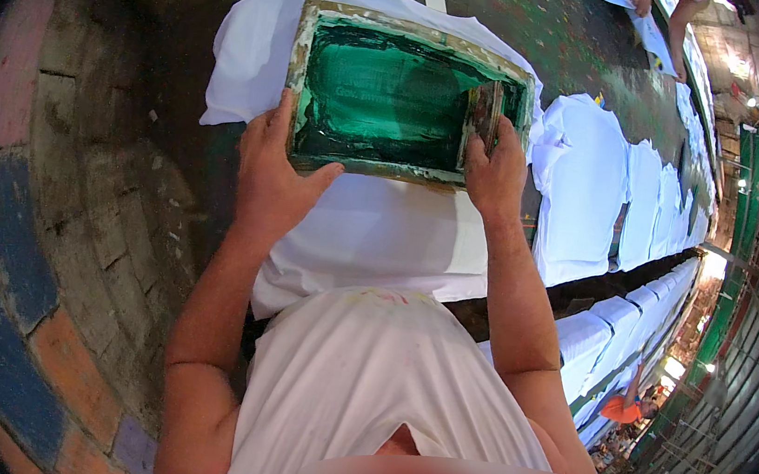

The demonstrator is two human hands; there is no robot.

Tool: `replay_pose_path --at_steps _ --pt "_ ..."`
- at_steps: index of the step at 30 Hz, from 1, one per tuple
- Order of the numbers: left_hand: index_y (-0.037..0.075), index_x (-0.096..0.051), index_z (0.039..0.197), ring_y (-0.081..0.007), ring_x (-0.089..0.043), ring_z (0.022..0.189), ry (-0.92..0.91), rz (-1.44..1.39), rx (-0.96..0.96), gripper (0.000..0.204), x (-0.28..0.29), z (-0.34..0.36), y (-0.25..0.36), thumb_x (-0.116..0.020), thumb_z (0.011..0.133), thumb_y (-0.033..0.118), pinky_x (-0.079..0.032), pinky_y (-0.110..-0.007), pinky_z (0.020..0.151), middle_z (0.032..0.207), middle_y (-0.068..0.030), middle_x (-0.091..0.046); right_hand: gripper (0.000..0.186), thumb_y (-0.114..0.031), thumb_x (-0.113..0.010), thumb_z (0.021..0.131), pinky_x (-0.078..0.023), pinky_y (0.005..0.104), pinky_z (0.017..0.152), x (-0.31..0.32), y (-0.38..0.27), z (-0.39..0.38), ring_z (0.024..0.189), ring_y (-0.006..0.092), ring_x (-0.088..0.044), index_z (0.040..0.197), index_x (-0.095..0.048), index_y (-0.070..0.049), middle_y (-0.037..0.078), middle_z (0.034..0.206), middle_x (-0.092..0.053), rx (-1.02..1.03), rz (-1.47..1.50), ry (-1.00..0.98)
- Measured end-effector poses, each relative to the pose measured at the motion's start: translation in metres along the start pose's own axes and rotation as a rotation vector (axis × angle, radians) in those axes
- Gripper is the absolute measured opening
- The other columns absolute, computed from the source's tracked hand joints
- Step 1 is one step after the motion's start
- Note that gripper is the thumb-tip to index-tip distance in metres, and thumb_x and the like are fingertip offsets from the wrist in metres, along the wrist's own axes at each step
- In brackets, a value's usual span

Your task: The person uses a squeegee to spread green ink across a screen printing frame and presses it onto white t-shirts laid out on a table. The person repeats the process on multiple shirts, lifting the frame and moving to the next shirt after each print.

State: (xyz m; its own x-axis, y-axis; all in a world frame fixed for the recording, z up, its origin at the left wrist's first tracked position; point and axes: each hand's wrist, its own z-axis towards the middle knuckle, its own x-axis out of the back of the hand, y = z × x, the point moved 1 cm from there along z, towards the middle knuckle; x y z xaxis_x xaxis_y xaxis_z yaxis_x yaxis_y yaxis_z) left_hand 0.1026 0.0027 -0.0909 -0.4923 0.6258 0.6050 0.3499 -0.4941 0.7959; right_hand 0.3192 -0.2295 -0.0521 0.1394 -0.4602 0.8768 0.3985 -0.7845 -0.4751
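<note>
A wooden screen-printing frame lies on a white T-shirt, its mesh coated with dark green ink. My left hand grips the frame's near left corner, thumb along the near edge and fingers up the left side. Inside the frame at its right end, my right hand is closed on a squeegee with an ink-stained wooden handle. The squeegee stands crosswise on the mesh. Its blade is hidden from here.
More white shirts lie in a row to the right on the green-stained table. Another row of white cloth runs beyond a dark gap. A painted block wall rises at left. Other people are at far right, one in orange.
</note>
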Motion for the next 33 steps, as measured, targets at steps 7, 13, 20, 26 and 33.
replay_pose_path --at_steps 7,13,20,26,33 --pt "0.001 -0.042 0.173 -0.0457 -0.055 0.141 0.006 -0.024 -0.008 0.119 0.000 0.001 -0.004 -0.104 0.075 0.022 -0.046 -0.055 0.123 0.151 -0.0268 -0.056 0.029 -0.002 -0.064 0.105 -0.062 0.0417 0.096 -0.036 -0.030 -0.001 0.104 0.0261 -0.079 0.134 -0.068 0.003 0.014 0.120 -0.079 -0.278 0.735 -0.094" --pt "0.001 -0.043 0.173 -0.0470 -0.054 0.141 0.015 -0.022 -0.010 0.118 0.001 0.001 -0.003 -0.105 0.074 0.022 -0.046 -0.055 0.122 0.151 -0.0276 -0.055 0.030 0.006 -0.063 0.108 -0.063 0.0375 0.102 -0.061 -0.061 0.005 0.112 0.0220 -0.077 0.137 -0.065 0.002 0.011 0.127 -0.077 -0.299 1.280 -0.159" --pt "0.000 -0.042 0.173 -0.0482 -0.053 0.142 -0.010 -0.018 0.027 0.119 0.003 0.002 0.000 -0.104 0.074 0.021 -0.047 -0.056 0.122 0.153 -0.0287 -0.053 0.042 0.013 -0.067 0.099 -0.060 0.0421 0.107 -0.057 -0.077 0.053 0.119 0.0323 -0.077 0.137 -0.071 -0.005 0.013 0.128 -0.078 0.307 0.612 -0.153" --pt "0.000 -0.041 0.174 -0.0475 -0.052 0.145 -0.033 -0.033 0.030 0.120 0.004 0.003 0.002 -0.105 0.074 0.019 -0.046 -0.057 0.123 0.155 -0.0286 -0.053 0.047 0.012 -0.066 0.096 -0.060 0.0449 0.101 -0.032 -0.091 0.089 0.115 0.0397 -0.076 0.138 -0.076 -0.008 0.019 0.127 -0.078 0.646 0.074 -0.212" --pt "0.003 -0.041 0.174 -0.0459 -0.056 0.142 -0.030 -0.025 0.050 0.123 0.006 0.004 0.006 -0.107 0.071 0.019 -0.048 -0.055 0.123 0.153 -0.0266 -0.056 0.056 0.013 -0.065 0.087 -0.059 0.0519 0.102 -0.030 -0.087 0.089 0.118 0.0435 -0.074 0.134 -0.080 -0.012 0.017 0.128 -0.079 0.796 0.019 -0.356"
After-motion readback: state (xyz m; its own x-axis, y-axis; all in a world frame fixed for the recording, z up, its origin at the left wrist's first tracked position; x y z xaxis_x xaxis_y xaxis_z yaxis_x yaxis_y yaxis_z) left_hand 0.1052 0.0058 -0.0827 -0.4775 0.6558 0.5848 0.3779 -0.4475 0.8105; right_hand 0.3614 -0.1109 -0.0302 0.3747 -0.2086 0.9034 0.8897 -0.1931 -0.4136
